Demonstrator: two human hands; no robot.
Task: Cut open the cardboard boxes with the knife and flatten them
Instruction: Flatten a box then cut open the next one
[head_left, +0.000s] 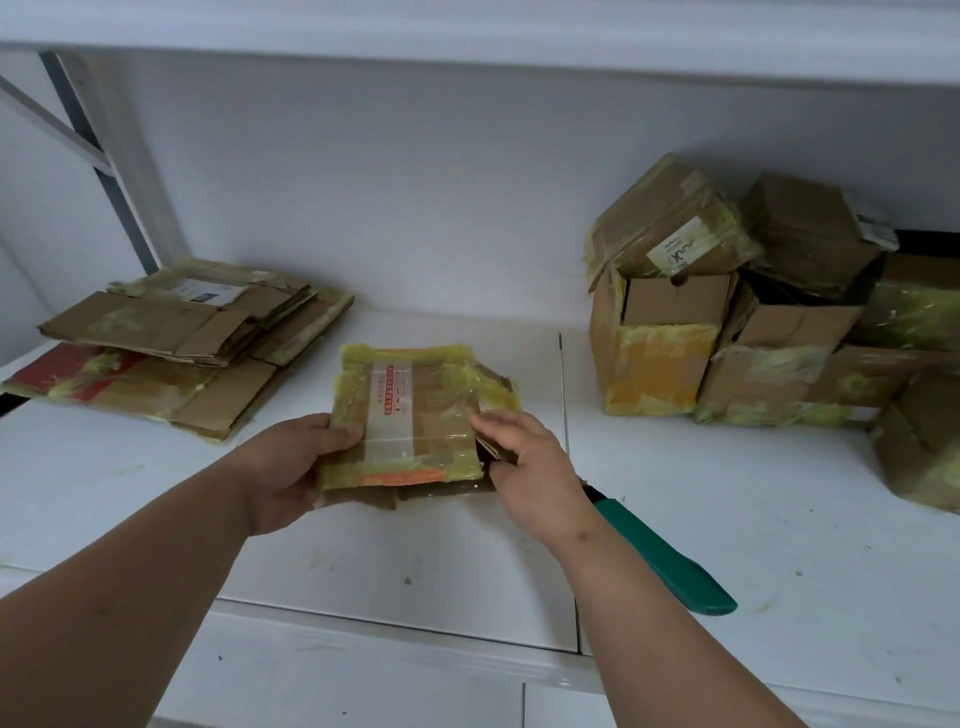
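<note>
The taped cardboard box (410, 415) lies almost flat at the middle of the white shelf (727, 519). The left hand (291, 467) grips its left edge, thumb curled over the top. The right hand (524, 462) rests at its right edge with fingers curled on a loose flap. Just right of the box lies the knife (660, 556) (green handle, untouched). Left of the box sits a stack of flattened boxes (176, 343); right of it, a pile of unopened boxes (753, 306).
</note>
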